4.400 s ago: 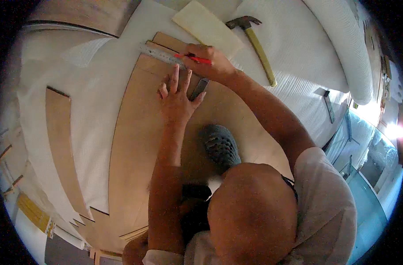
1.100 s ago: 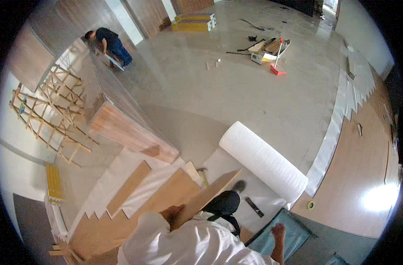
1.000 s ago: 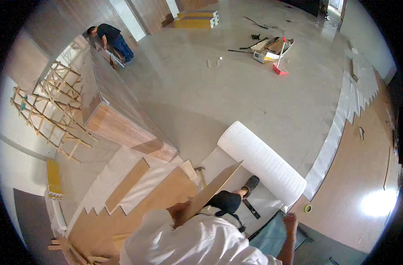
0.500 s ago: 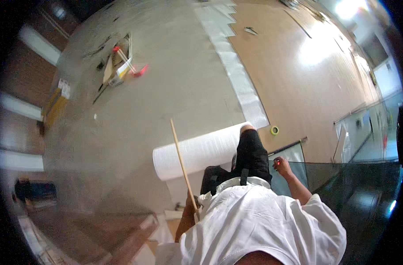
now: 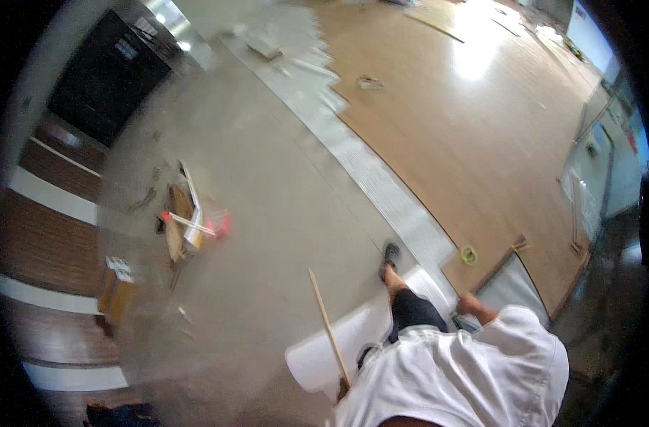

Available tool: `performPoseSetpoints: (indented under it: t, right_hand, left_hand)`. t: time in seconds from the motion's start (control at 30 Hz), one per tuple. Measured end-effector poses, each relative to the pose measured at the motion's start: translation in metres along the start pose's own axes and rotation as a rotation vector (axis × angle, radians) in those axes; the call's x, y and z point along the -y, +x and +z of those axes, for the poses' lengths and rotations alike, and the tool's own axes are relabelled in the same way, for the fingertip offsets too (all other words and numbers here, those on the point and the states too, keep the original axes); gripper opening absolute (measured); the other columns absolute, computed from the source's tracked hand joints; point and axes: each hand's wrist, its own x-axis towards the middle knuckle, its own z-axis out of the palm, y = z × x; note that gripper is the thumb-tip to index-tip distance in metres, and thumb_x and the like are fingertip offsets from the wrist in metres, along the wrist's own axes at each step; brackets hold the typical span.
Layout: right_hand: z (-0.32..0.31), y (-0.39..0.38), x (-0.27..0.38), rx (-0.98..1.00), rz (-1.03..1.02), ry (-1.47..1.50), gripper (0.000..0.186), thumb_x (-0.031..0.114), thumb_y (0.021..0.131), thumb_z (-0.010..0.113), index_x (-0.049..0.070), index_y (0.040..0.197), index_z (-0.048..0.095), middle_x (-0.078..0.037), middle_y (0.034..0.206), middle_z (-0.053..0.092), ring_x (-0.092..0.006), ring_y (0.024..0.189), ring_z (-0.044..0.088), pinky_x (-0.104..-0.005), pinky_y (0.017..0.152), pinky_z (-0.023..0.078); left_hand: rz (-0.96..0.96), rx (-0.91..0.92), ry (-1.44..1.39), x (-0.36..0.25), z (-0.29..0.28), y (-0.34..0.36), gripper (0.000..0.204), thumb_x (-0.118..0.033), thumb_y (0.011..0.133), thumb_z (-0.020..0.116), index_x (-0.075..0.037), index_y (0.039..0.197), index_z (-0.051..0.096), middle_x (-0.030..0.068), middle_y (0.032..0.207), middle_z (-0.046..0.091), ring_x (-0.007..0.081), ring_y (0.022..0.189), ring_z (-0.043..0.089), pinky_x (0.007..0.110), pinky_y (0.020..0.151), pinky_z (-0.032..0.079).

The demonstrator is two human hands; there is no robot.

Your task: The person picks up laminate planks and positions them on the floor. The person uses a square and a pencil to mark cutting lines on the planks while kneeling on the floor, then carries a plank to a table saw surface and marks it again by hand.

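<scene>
My left hand [image 5: 342,388], mostly behind my white shirt, grips a long wooden plank [image 5: 324,320], seen nearly edge-on. My right hand [image 5: 468,304] hangs beside my right leg, near a dark-edged glass sheet [image 5: 509,288]; motion blur hides what its fingers hold, if anything. The white roll of foam underlay [image 5: 307,359] lies beneath my legs, and my foot [image 5: 390,257] is beyond it on the bare screed. A yellow-green tape roll [image 5: 468,255] lies on the laid wooden floor [image 5: 452,142] ahead of my right hand.
A red dustpan [image 5: 218,226] and a heap of cardboard scraps [image 5: 175,235] lie on the left. A foam strip [image 5: 381,192] edges the wooden floor. Yellow boxes [image 5: 114,299] stand by the left wall. Dark blue trouser legs of another person [image 5: 118,413] show at lower left.
I have risen from marking boards, lifted a plank in my left hand and turned to the right. My foot has stepped forward over the foam roll.
</scene>
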Motion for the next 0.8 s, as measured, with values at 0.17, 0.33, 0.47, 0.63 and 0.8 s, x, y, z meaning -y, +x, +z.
performPoseSetpoints:
  t: [0.17,0.33,0.47,0.63,0.8]
  right_hand:
    - [-0.131,0.141,0.057,0.227,0.293,1.268,0.028,0.019,0.092,0.057,0.001,0.071,0.064,-0.011,0.068,0.069,-0.0205,0.058,0.064,-0.0357,0.053,0.051]
    - [-0.334,0.226,0.157,0.014,0.079,1.251,0.031,0.022,0.097,0.055,-0.002,0.117,0.056,-0.016,0.087,0.071,-0.0225,0.07,0.068,-0.0345,0.061,0.054]
    - [-0.433,0.268,0.171,-0.008,0.004,1.203,0.03,0.021,0.098,0.055,-0.003,0.116,0.058,-0.014,0.087,0.071,-0.0219,0.075,0.069,-0.034,0.065,0.055]
    - [-0.49,0.301,0.098,-0.229,-0.204,0.542,0.025,0.019,0.098,0.055,-0.003,0.11,0.06,-0.011,0.082,0.069,-0.0178,0.071,0.065,-0.03,0.065,0.052]
    - [-0.574,0.327,0.026,-0.312,-0.137,1.218,0.02,0.017,0.098,0.053,-0.001,0.105,0.058,-0.004,0.07,0.055,-0.0164,0.068,0.058,-0.0308,0.063,0.049]
  left_hand:
    - [0.003,-0.044,-0.052,-0.172,0.05,0.046,0.056,-0.054,0.097,0.041,-0.007,0.121,0.06,0.0106,0.106,0.066,0.0261,0.091,0.063,0.042,0.081,0.053]
    - [-0.027,-0.051,-0.081,-0.28,0.096,0.067,0.058,-0.055,0.098,0.039,-0.006,0.122,0.059,0.0105,0.106,0.066,0.026,0.09,0.063,0.042,0.08,0.054]
    - [-0.017,-0.051,-0.082,-0.34,0.113,0.079,0.06,-0.057,0.099,0.038,-0.006,0.122,0.059,0.0105,0.106,0.066,0.0259,0.09,0.063,0.043,0.08,0.054]
    - [0.062,-0.035,-0.011,-0.429,0.125,0.12,0.062,-0.059,0.1,0.036,-0.006,0.123,0.058,0.0104,0.106,0.066,0.0257,0.089,0.064,0.043,0.079,0.055]
    - [0.1,-0.031,0.049,-0.545,0.152,0.206,0.064,-0.061,0.101,0.034,-0.006,0.125,0.057,0.0107,0.107,0.065,0.0259,0.09,0.063,0.043,0.08,0.055]
